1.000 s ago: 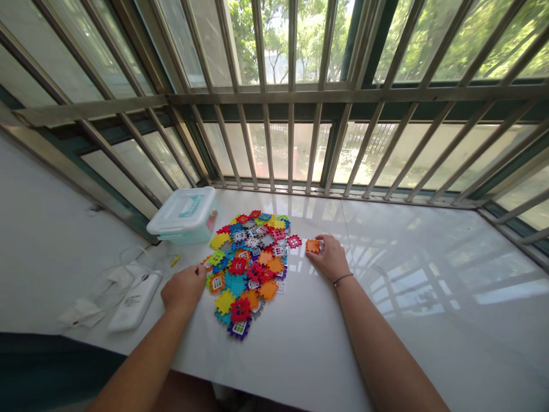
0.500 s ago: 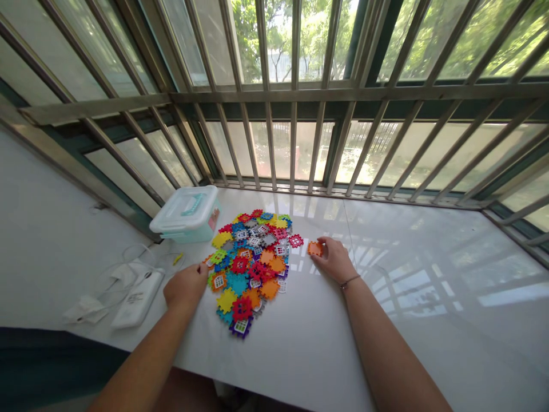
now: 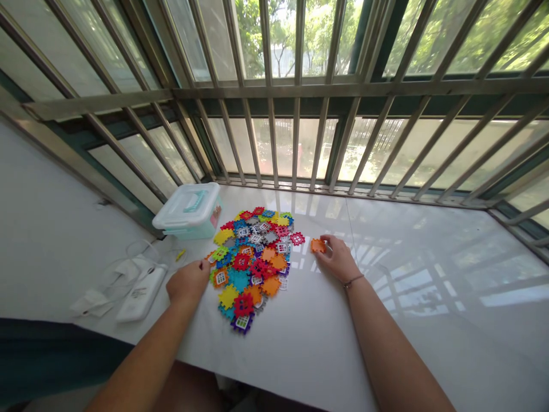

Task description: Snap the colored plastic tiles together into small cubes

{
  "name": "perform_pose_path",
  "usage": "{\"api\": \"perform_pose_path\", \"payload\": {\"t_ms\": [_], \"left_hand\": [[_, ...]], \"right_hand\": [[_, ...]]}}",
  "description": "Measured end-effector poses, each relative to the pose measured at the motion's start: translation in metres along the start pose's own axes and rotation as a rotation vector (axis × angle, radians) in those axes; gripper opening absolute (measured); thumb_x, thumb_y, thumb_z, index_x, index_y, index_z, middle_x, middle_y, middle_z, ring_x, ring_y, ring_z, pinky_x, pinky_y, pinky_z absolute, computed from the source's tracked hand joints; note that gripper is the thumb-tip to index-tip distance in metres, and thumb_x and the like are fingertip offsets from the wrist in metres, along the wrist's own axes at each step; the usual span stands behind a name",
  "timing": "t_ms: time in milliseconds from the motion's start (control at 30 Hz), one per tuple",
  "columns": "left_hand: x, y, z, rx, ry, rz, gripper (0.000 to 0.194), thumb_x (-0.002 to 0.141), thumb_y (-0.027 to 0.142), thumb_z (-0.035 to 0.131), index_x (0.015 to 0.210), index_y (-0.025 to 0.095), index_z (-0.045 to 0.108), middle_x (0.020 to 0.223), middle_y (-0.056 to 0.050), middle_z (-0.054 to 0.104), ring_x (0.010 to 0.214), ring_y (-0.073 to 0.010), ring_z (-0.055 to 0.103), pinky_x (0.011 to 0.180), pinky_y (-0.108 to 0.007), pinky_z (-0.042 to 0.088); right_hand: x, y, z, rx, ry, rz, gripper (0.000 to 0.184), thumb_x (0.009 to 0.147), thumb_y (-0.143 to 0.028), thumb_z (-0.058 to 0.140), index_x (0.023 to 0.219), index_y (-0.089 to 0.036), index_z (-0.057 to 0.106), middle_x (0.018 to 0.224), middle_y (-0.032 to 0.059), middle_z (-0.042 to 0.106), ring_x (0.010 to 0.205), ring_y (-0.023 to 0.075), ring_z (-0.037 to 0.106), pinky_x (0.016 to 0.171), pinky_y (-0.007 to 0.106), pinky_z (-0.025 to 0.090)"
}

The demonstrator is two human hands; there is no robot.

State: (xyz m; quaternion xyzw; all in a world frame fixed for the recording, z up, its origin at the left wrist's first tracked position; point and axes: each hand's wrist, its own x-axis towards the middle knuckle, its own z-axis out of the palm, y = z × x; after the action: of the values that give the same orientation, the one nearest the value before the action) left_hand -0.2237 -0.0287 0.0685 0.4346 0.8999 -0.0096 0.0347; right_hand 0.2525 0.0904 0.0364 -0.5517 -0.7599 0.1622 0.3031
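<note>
I can see a lidded plastic storage box (image 3: 186, 210) before the steel window bars (image 3: 295, 94), and a white power bank (image 3: 141, 293) near a thin white cable (image 3: 137, 247).

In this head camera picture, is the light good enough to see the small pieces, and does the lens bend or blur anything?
In the head view, the light is good enough: the colourful plastic pieces look sharp, with no clear blur. The metal window bars look curved and fan outward, likely from a wide-angle lens. Daylight puts glare and bar reflections on the glossy white tabletop.

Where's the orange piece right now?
In the head view, the orange interlocking plastic piece sits at the fingers of the right hand, just right of the multicoloured pile of pieces.
</note>
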Motion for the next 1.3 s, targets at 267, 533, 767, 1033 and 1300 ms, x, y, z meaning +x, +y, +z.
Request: {"api": "perform_pose_path", "payload": {"t_ms": [267,533,767,1033,1300], "left_hand": [[0.002,-0.003,0.005,0.007,0.015,0.019,0.069,0.109,0.054,0.025,0.109,0.023,0.087,0.112,-0.019,0.082,0.1,-0.0388,0.075,0.077,-0.042,0.055],[0.003,-0.003,0.005,0.004,0.011,0.012,0.067,0.109,0.054,0.026,0.109,0.024,0.087,0.113,-0.018,0.082,0.101,-0.0393,0.075,0.074,-0.042,0.053],[0.005,-0.004,0.008,-0.007,0.029,0.0,0.065,0.108,0.052,0.028,0.108,0.025,0.087,0.11,-0.017,0.082,0.098,-0.0389,0.075,0.071,-0.042,0.052],[0.004,-0.003,0.007,0.005,0.015,-0.013,0.068,0.108,0.054,0.026,0.11,0.024,0.087,0.11,-0.019,0.081,0.099,-0.0397,0.075,0.072,-0.042,0.053],[0.003,-0.003,0.007,0.006,0.021,-0.007,0.069,0.107,0.056,0.026,0.11,0.024,0.087,0.11,-0.02,0.082,0.099,-0.0397,0.075,0.073,-0.042,0.053]], "right_hand": [[0.001,0.001,0.003,0.022,0.027,0.015,0.057,0.088,-0.054,0.075,0.133,-0.021,0.067,0.127,0.0137,0.076,0.117,0.0338,0.068,0.107,0.051,0.053],[-0.001,0.007,-0.005,0.143,0.067,-0.007,0.056,0.087,-0.052,0.076,0.134,-0.024,0.064,0.131,0.014,0.074,0.122,0.0341,0.068,0.109,0.053,0.054],[-0.002,0.011,-0.013,0.131,0.117,0.031,0.054,0.091,-0.052,0.071,0.136,-0.023,0.061,0.133,0.0146,0.074,0.123,0.0344,0.069,0.109,0.055,0.055],[-0.003,0.005,-0.01,0.071,0.037,-0.078,0.051,0.092,-0.048,0.071,0.137,-0.027,0.061,0.136,0.012,0.074,0.128,0.0335,0.069,0.113,0.055,0.053],[-0.003,0.003,-0.009,-0.008,-0.009,-0.084,0.053,0.091,-0.046,0.073,0.138,-0.026,0.062,0.136,0.0122,0.076,0.127,0.0358,0.07,0.11,0.055,0.053]]}}
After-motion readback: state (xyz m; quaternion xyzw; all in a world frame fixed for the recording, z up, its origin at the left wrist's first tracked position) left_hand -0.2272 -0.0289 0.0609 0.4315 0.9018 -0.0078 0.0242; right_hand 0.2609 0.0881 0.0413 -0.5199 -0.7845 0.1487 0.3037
